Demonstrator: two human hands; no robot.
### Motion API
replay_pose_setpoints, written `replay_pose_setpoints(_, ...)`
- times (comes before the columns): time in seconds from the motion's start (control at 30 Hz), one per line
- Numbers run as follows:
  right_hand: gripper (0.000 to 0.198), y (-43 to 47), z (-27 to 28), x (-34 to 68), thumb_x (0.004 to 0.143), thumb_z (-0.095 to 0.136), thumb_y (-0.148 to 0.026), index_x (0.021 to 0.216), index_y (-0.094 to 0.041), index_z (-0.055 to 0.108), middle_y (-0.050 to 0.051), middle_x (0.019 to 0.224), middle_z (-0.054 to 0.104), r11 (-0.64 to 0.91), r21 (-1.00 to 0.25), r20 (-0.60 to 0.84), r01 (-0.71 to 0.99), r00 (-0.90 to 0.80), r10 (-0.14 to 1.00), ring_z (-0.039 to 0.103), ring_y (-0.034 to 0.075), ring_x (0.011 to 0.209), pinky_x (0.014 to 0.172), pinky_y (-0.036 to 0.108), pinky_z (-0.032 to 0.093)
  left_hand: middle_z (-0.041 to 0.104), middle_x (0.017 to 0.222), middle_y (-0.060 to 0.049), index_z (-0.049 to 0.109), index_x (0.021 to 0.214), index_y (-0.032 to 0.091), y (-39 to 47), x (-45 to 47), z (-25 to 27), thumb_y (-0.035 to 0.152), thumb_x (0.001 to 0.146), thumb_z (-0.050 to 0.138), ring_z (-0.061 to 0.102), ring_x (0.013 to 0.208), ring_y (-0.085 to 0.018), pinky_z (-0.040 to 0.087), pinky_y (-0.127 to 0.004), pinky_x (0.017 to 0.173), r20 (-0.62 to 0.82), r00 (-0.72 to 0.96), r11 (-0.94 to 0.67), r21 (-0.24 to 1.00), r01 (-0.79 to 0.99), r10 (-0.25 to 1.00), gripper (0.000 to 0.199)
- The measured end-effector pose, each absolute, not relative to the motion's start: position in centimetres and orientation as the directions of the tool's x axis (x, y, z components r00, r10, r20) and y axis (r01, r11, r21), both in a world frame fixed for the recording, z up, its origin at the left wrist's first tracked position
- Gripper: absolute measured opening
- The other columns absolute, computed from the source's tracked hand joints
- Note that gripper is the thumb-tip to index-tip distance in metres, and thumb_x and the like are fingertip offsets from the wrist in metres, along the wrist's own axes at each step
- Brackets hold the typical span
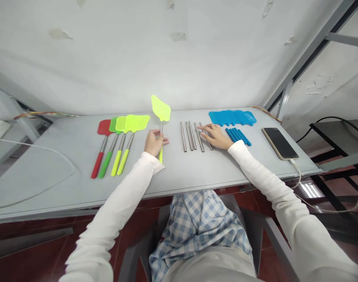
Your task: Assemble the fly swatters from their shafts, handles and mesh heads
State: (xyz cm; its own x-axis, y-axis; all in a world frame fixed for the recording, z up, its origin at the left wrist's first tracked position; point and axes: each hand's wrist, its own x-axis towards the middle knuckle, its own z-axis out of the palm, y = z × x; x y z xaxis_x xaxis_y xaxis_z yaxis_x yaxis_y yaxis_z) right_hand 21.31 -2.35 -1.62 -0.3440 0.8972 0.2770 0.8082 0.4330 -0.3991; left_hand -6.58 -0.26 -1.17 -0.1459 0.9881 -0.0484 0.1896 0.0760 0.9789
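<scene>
In the head view, my left hand (pixel 155 142) grips a yellow fly swatter (pixel 161 108) by its shaft. The swatter's paddle points toward the wall, and its yellow handle shows below my fingers. My right hand (pixel 216 136) reaches over the right end of a row of metal rods (pixel 191 136), fingers stretched out and apart. Its fingertips are at the two rightmost rods; I cannot tell whether they touch. Near that wrist lie several blue handles (pixel 238 136), and behind them overlapping blue swatter paddles (pixel 233 117).
Left on the grey table (pixel 179 172) lie a red fly swatter (pixel 102 147), a green one (pixel 109 156) and two yellow ones (pixel 129 147). A phone (pixel 279 143) with a cable lies at the right. A white cable (pixel 49 188) curves across the left side. The wall (pixel 123 70) stands behind.
</scene>
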Motion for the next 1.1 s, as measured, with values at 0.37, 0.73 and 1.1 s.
replay_pose_setpoints(0.37, 0.049, -2.6, -2.0, 20.6, 0.091, 0.045, -0.048, 0.131, -0.021, 0.054, 0.016, 0.119, 0.052, 0.327, -0.356, 0.255, 0.875, -0.246, 0.935, 0.047, 0.031, 0.114, 0.1, 0.048, 0.035, 0.037, 0.144, -0.018, 0.046, 0.13, 0.014, -2.7, -12.9, -0.5, 0.009, 0.068, 0.049, 0.028, 0.139, -0.037, 0.027, -0.058, 0.112, 0.025, -0.004, -0.007, 0.434, 0.901, 1.0, 0.062)
replay_pose_setpoints(0.73, 0.027, -2.5, -1.1, 21.9, 0.087, 0.05, -0.033, 0.106, -0.015, 0.056, 0.006, 0.076, 0.062, 0.199, -0.427, 0.218, 0.882, -0.113, 0.969, 0.058, 0.023, 0.082, 0.071, 0.032, 0.04, 0.042, 0.147, -0.018, 0.057, 0.126, 0.019, -4.7, -13.2, 1.0, 0.01, 0.076, 0.046, 0.048, 0.126, -0.039, 0.041, -0.06, 0.097, -0.007, 0.118, -0.116, 0.098, 0.988, 0.993, 0.052)
replay_pose_setpoints(1.1, 0.027, -3.7, 0.4, 20.0, 0.087, 0.052, -0.026, 0.109, -0.012, 0.058, 0.006, 0.077, 0.067, 0.113, -0.325, 0.123, 0.939, -0.076, 0.989, 0.061, 0.02, 0.076, 0.068, 0.028, 0.035, 0.04, 0.149, -0.014, 0.045, 0.135, 0.015, -3.7, -1.1, 0.5, 0.028, 0.094, 0.034, 0.039, 0.137, -0.024, 0.033, -0.043, 0.111, 0.26, 0.635, -0.68, 0.401, 0.614, 0.727, 0.044)
